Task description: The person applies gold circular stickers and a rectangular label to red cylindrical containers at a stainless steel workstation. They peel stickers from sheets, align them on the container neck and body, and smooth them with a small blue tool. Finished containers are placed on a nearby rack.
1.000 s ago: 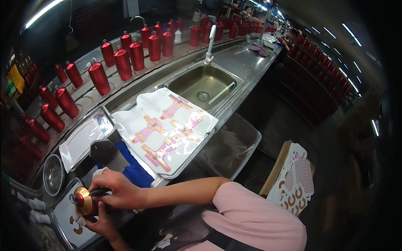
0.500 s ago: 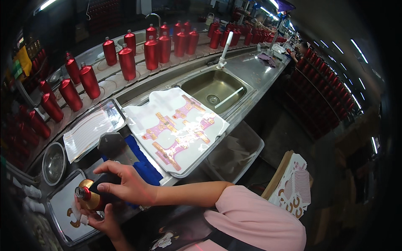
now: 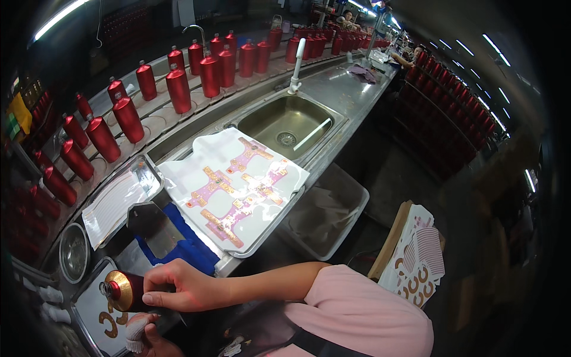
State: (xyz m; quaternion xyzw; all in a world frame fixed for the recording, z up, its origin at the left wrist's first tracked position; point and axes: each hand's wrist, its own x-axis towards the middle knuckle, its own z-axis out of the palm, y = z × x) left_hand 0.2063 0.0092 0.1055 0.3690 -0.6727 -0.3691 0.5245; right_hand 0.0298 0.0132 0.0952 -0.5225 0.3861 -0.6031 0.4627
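Note:
My right hand point(image 3: 181, 285) is closed round the lower body of a red glass bottle point(image 3: 126, 291) with a gold shoulder. The bottle lies tilted on its side, neck to the left, above a tray point(image 3: 98, 344) with white paper and brown-gold C-shaped decals point(image 3: 111, 325). Just below the bottle is my left hand point(image 3: 151, 340), white covers on its fingertips. Its fingers are loosely bent and apart, with nothing visible in them; the lower palm is cut off by shadow and frame edge. Beyond the hands, a dark metal plate point(image 3: 156, 229) rests by a blue cloth point(image 3: 189, 250).
A sheet of pink-and-gold decals point(image 3: 208, 154) lies beside the steel sink point(image 3: 279, 128). Left are a tray of white strips point(image 3: 113, 205) and a metal bowl point(image 3: 74, 253). Red bottles point(image 3: 178, 89) line the conveyor behind. A plastic bin point(image 3: 327, 223) stands below the counter edge.
My right hand, spread over the bottle before, has closed round its body. My left hand has come off the bottle and dropped lower. The view has shifted slightly.

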